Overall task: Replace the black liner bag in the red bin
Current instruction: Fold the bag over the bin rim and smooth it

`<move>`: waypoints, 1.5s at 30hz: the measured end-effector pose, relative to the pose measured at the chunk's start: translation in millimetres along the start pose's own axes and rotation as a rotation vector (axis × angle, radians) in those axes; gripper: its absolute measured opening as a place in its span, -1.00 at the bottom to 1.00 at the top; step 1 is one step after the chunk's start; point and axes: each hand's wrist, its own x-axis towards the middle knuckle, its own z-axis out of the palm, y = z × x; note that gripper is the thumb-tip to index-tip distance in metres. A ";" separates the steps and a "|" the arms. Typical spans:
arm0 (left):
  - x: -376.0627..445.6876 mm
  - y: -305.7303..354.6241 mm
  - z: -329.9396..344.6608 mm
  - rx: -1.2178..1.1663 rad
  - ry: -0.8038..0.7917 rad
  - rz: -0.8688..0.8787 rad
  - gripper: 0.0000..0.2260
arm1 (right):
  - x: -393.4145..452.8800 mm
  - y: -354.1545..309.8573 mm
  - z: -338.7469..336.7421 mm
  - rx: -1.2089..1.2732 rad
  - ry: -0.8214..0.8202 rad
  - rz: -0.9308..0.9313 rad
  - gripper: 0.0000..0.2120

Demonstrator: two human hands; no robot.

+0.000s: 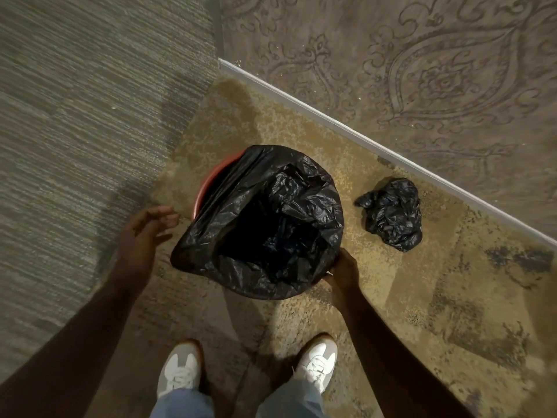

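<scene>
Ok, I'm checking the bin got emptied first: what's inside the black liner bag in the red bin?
Only crumpled black plastic shows inside the liner bag; no rubbish is visible. Its bottom is too dark to tell, and it hides the red bin's interior.

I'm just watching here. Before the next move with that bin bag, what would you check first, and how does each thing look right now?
1. Liner bag is open inside the red bin: ok.
2. Bag edge is folded over the rim all round: not ok, red rim still shows bare on the far left.
3. Right hand is on the bag at the near rim: ok.
4. Left hand has hold of the loose edge: not ok, its fingers are spread beside the bag, holding nothing.
5. Crumpled black bag lies on the floor clear of the bin: ok.
6. Bag reaches the bin's bottom: cannot tell.
</scene>
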 end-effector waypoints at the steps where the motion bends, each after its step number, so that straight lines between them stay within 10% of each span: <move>1: -0.7 6.4 5.8 0.070 0.026 0.095 -0.81 | -0.3 0.0 -1.1 0.031 -0.003 -0.004 -0.58; 6: 8.2 23.4 41.1 0.603 -0.041 0.459 -0.80 | -6.2 -3.9 -2.2 0.029 -0.034 -0.112 -0.52; 16: 17.8 45.3 76.9 1.327 0.021 0.392 -0.63 | -12.6 -15.9 26.9 -0.147 0.074 -0.457 -0.78; 22: 34.3 44.0 75.6 0.797 0.099 0.535 -0.72 | -10.0 -11.6 31.5 -0.245 0.170 -0.469 -0.76; 27: 77.5 47.4 74.6 0.388 0.094 0.237 -0.61 | -10.3 -12.5 30.9 -0.283 0.184 -0.491 -0.76; 45: 102.0 -2.5 56.0 0.155 -0.185 -0.169 -0.61 | -9.0 -13.5 29.6 -0.285 0.145 -0.498 -0.79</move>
